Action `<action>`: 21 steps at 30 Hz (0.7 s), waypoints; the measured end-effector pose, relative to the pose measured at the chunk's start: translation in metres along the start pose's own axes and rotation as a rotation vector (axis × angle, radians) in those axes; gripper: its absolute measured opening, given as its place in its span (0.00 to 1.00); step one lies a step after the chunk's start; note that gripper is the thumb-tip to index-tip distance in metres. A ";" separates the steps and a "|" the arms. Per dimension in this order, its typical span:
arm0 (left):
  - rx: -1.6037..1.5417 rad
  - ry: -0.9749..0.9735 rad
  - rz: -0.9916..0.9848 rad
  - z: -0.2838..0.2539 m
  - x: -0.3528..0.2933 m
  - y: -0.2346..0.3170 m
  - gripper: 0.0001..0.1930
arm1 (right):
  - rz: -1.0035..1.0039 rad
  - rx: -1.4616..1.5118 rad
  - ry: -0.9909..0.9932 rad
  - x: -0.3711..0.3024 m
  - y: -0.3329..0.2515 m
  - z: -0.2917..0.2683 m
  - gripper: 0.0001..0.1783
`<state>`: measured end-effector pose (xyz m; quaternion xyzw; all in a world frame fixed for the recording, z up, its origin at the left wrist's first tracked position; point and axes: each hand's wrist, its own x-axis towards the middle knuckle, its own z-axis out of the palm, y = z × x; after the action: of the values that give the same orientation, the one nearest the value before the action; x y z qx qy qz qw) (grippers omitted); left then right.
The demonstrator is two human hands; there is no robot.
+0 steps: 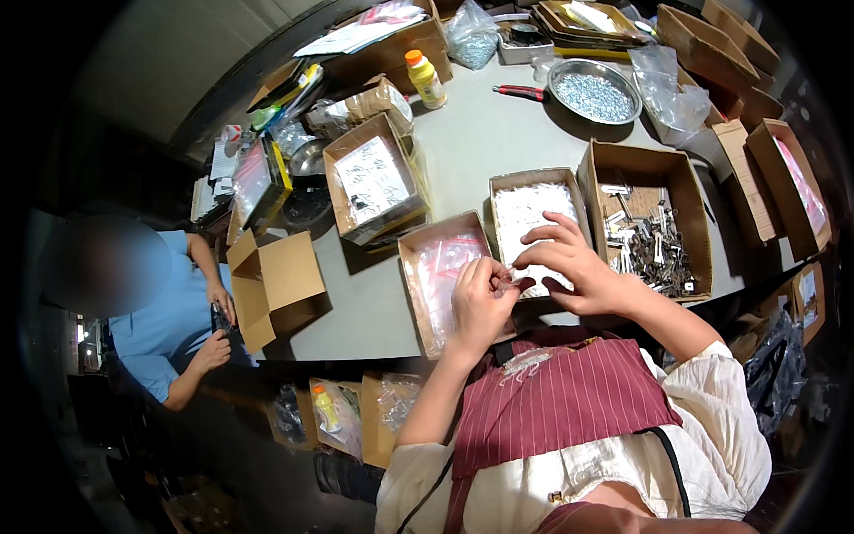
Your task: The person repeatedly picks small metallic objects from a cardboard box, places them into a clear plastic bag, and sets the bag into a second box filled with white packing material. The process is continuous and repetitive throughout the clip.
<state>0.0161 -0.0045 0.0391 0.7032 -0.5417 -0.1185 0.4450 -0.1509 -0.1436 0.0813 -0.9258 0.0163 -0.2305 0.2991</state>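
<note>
My left hand point(481, 301) is closed in a pinch at the right edge of a cardboard box point(408, 272) of clear bags with red seal strips point(442, 265). Between its fingertips is a small see-through piece point(511, 286) that looks like a plastic bag, mostly hidden by the fingers. My right hand point(574, 267) hovers over a box of small white parts point(527, 203), its fingers curved and apart, the tips close to the left hand. Right of it stands a deeper box point(701, 214) with loose metal and dark pieces point(660, 251).
A metal bowl of small silvery parts point(594, 96) and a red-handled cutter point(519, 92) lie farther back. A yellow bottle point(427, 82) stands near a taped carton point(372, 178). At the left, a person in blue point(165, 294) works beside an open carton point(267, 283).
</note>
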 end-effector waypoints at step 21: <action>0.203 0.039 0.067 0.014 -0.009 -0.030 0.24 | 0.042 0.014 -0.409 0.002 0.027 0.036 0.35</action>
<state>0.0232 -0.0033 0.0050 0.7283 -0.5654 -0.0343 0.3857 -0.1305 -0.1461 0.0411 -0.9507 -0.0268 -0.0314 0.3072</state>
